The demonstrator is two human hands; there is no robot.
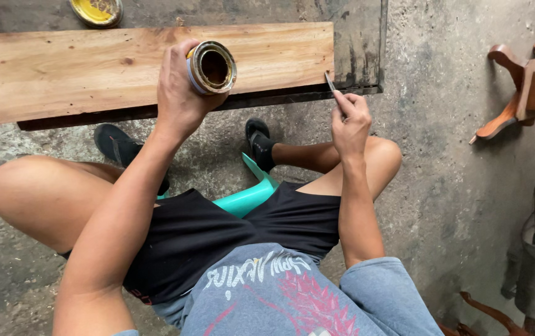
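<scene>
Left hand [180, 87] is closed round a small open metal can [211, 67], gripped by its side wall and tipped so the mouth faces up toward the camera. The interior looks dark brown and stained; contents level cannot be told. The can is held just above the near edge of a pale wooden board [143, 62], not resting on it.

Right hand [349, 121] is pinched shut on a thin flat metal blade [330, 82], the tip pointing up and away, just beside the board's right end. The tool's exact kind cannot be told.

The board lies across a dark support on the concrete floor [441, 186], low enough to reach from a seated position on a teal plastic stool [249, 196], knees spread either side.

Surroundings: a yellow lid [96, 10] lies beyond the board's far edge, well apart from the can. A carved wooden furniture piece [528, 87] stands to the right, apart from the work. Nothing lies between the hands and the board.
</scene>
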